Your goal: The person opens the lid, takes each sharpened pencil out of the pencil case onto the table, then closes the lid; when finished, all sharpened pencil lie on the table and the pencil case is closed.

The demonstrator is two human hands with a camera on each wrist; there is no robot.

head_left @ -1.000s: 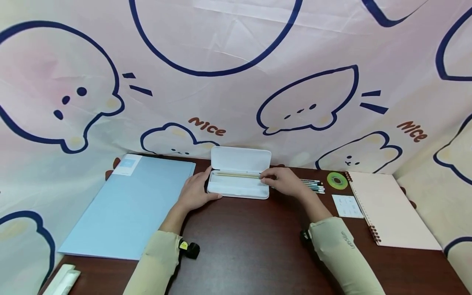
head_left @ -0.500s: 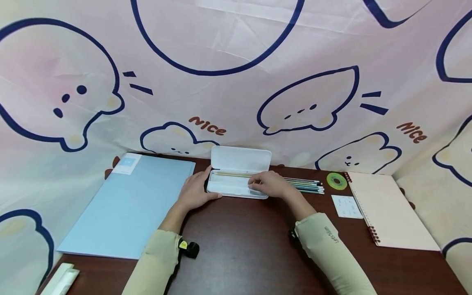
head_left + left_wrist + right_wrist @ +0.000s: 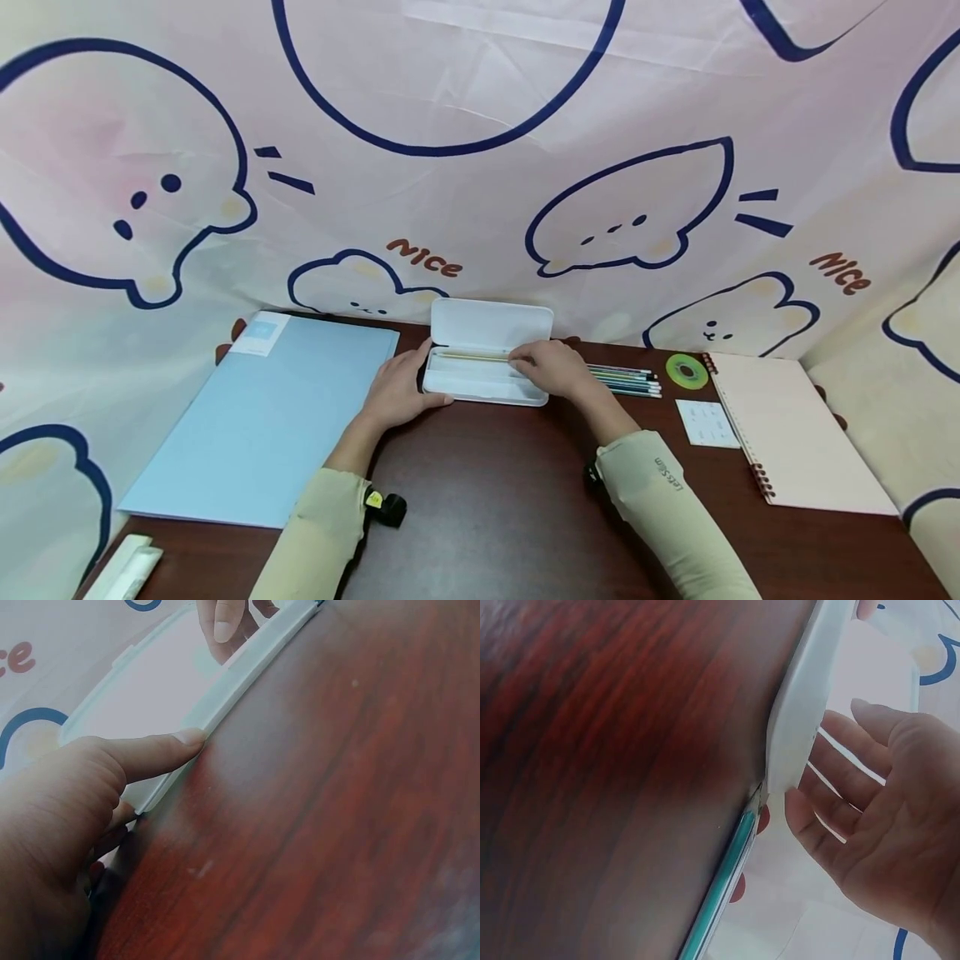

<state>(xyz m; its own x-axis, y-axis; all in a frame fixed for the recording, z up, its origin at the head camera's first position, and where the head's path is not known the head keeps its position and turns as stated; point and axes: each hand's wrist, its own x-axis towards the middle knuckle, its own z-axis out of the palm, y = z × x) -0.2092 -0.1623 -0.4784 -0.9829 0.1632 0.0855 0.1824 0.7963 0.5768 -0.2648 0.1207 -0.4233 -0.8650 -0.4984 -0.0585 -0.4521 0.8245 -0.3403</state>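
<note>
On the dark wooden desk (image 3: pixel 495 500), the open white pencil case (image 3: pixel 480 387) lies steadied by the left hand (image 3: pixel 396 392) with relaxed fingers, while the right hand (image 3: pixel 551 372), fingers loosely spread, reaches inside and might knock the pencils (image 3: pixel 626 381) beside the case.

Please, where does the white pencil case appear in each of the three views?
Head: the white pencil case lies open at the table's far middle, between both hands.
Left wrist: upper left, its rim under the thumb.
Right wrist: upper right, its edge beside the open palm.
Shared landmark: the dark wooden table.
</note>
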